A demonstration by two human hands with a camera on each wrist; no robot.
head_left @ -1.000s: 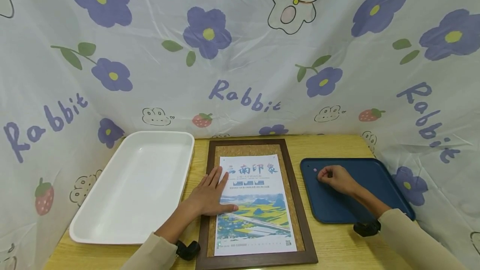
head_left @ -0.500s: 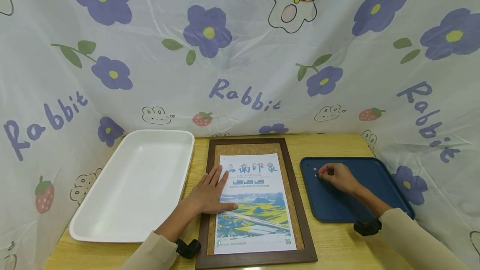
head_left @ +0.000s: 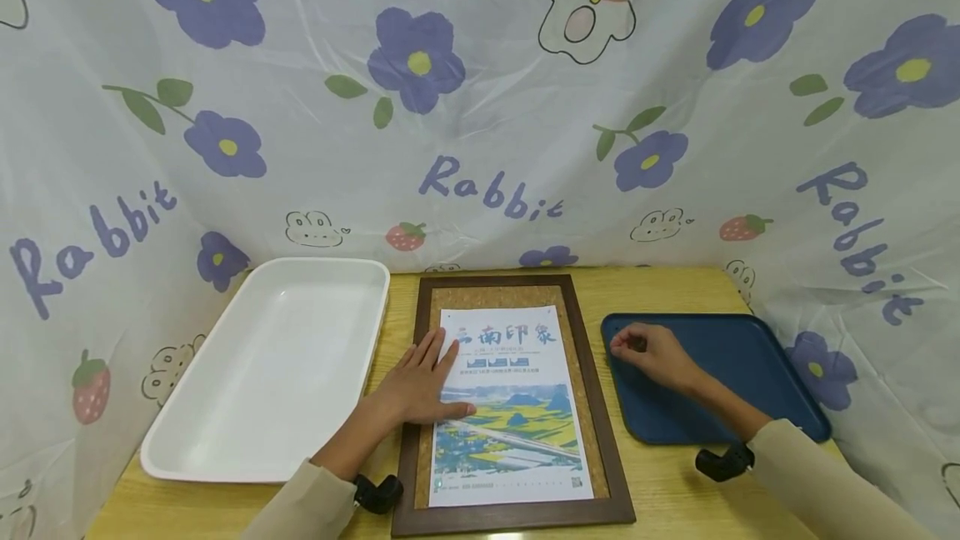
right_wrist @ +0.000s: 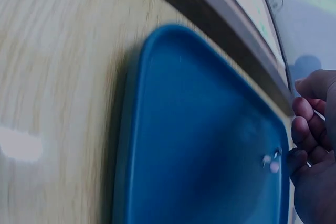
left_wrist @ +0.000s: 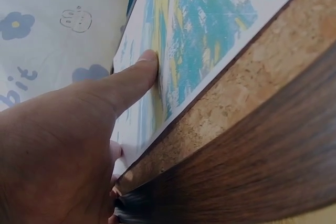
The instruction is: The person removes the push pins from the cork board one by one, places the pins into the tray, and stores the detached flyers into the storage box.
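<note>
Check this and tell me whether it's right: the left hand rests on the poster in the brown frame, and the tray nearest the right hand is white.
Not quite: the tray nearest the right hand is blue, as the head view shows. The left hand does rest on the poster in the brown frame.
</note>
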